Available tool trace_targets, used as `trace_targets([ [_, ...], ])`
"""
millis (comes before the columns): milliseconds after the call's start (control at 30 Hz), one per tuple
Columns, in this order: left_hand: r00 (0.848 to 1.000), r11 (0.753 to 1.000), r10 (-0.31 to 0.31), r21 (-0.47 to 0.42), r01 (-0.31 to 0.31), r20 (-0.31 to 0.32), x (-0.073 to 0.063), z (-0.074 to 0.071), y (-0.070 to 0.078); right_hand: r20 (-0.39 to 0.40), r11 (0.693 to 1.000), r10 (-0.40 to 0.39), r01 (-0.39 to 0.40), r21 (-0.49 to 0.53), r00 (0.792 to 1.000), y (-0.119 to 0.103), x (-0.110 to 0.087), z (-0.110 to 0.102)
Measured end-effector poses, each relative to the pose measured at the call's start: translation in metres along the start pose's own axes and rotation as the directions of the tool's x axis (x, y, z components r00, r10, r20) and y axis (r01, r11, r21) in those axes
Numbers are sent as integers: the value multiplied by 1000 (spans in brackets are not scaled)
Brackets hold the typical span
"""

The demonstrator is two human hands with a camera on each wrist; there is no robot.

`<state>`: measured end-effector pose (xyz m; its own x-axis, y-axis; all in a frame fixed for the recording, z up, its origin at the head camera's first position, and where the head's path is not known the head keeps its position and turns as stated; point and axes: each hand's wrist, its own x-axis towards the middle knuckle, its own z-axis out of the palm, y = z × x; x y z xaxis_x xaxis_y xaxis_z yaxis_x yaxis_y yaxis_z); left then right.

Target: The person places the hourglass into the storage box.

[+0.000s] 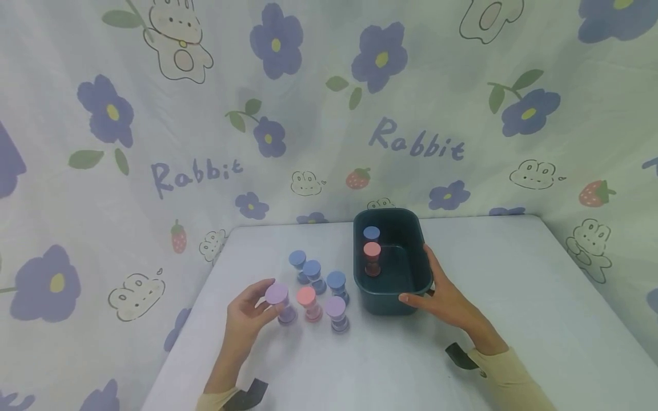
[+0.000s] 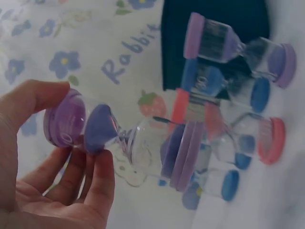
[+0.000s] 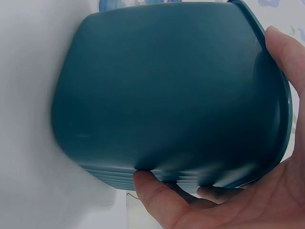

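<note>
My left hand (image 1: 244,317) pinches a purple-capped hourglass (image 1: 278,294) by its upper cap, thumb on one side and fingers on the other, as the left wrist view shows. Close to its right stand a pink hourglass (image 1: 307,297) and another purple hourglass (image 1: 336,308). My right hand (image 1: 448,301) grips the dark teal bin (image 1: 389,304) at its near right corner. In the right wrist view the thumb lies at the rim and the fingers bend against the ribbed side wall. Inside the bin stand a pink hourglass (image 1: 372,252) and a blue hourglass (image 1: 372,233).
Three blue hourglasses, among them a nearer one (image 1: 336,281), stand between my left hand and the bin. Behind the white table (image 1: 488,257) hangs a cloth (image 1: 319,137) printed with rabbits and flowers. Dark straps cross both wrists.
</note>
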<state>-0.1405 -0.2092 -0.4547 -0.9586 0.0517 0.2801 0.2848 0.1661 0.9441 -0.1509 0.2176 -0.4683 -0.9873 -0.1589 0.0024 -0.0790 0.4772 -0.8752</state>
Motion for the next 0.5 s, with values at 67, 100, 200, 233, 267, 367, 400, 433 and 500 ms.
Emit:
trace_targets([
  [67, 1000, 1000, -3, -8, 3, -19, 2, 3, 8, -1, 1000, -3, 3, 3, 1000, 0, 0, 0],
  [100, 1000, 1000, -1, -20, 0, -25, 4, 4, 11, 0, 1000, -5, 5, 6, 1000, 0, 0, 0],
  [200, 999, 999, 13, -43, -15, -36, 8, 8, 22, 1, 1000, -7, 7, 12, 1000, 0, 0, 0],
  [233, 999, 999, 22, -49, -24, -35, 9, 9, 25, 1, 1000, -6, 6, 9, 1000, 0, 0, 0],
  [267, 999, 998, 32, -56, -34, -31, 11, 10, 28, 1, 1000, -3, 3, 4, 1000, 0, 0, 0],
  [367, 998, 995, 67, -75, -67, -8, 16, 14, 36, -2, 1000, 6, -6, -14, 1000, 0, 0, 0],
  [400, 997, 993, 79, -83, -79, 1, 19, 15, 38, -3, 1000, 8, -9, -18, 1000, 0, 0, 0],
  [433, 996, 992, 92, -92, -90, 12, 21, 17, 40, -3, 1000, 10, -10, -18, 1000, 0, 0, 0],
  [500, 993, 987, 116, -113, -112, 28, 25, 20, 43, -1, 1000, 10, -10, -13, 1000, 0, 0, 0],
])
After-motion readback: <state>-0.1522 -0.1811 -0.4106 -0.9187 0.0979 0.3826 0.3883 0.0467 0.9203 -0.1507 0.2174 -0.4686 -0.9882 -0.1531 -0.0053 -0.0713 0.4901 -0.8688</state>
